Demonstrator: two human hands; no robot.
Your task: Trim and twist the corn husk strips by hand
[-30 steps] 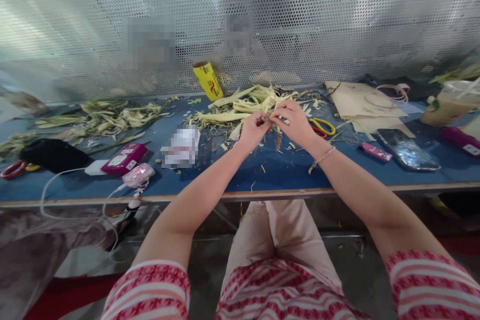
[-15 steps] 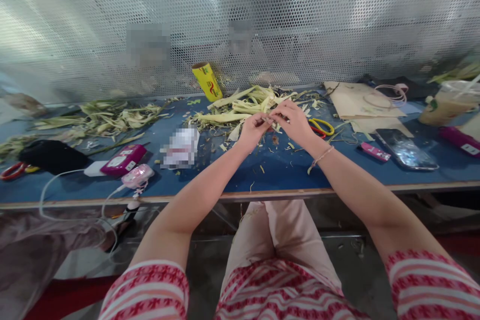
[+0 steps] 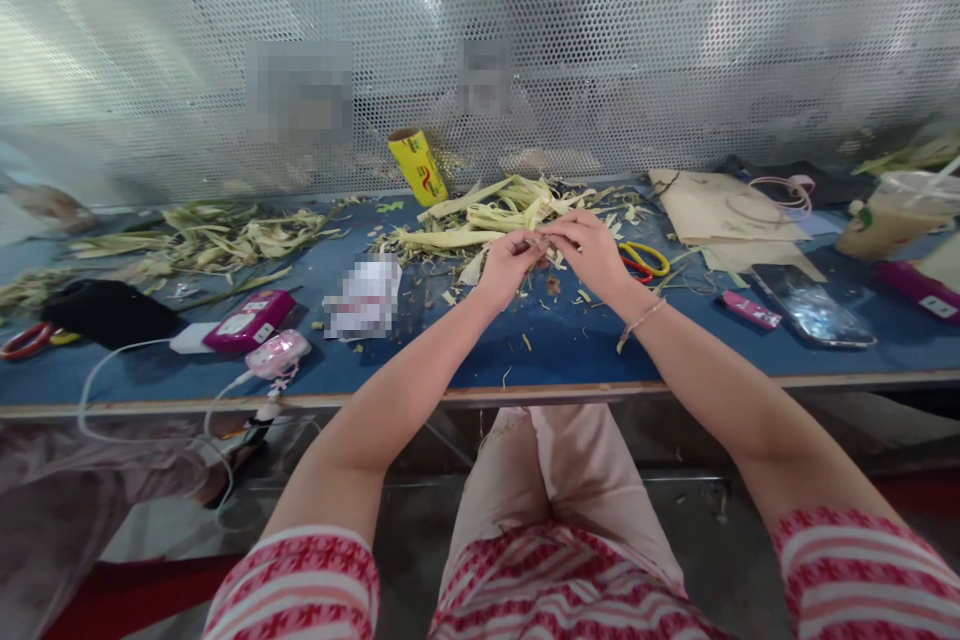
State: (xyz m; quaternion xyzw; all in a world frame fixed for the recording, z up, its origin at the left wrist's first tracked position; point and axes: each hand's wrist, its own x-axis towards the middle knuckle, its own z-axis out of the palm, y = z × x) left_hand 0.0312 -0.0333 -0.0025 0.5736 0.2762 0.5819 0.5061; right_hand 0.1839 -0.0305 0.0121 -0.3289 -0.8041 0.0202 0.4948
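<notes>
Over the middle of the blue table, my left hand [image 3: 513, 263] and my right hand [image 3: 583, 246] meet at the fingertips. Both are closed in a pinch. What lies between the fingers is too small and too covered to make out. Just beyond them spreads a heap of pale green, dried husk-like leaves [image 3: 480, 218]. Scissors with red and yellow handles [image 3: 646, 260] lie right of my right hand, partly hidden by it. Small leaf scraps [image 3: 526, 342] are scattered on the table below my hands.
A yellow cardboard tube [image 3: 418, 168] stands by the perforated metal panel [image 3: 645, 30]. To the left lie more leaves [image 3: 240, 238], a black pouch [image 3: 105, 312] and a magenta device [image 3: 250, 322]. At right are brown paper [image 3: 720, 205], a phone [image 3: 814, 308] and a drink cup [image 3: 892, 215].
My hands stay together at nearly the same spot, with only a slight shift of the fingers. The whole view has moved a little. The things on the table lie as before.
</notes>
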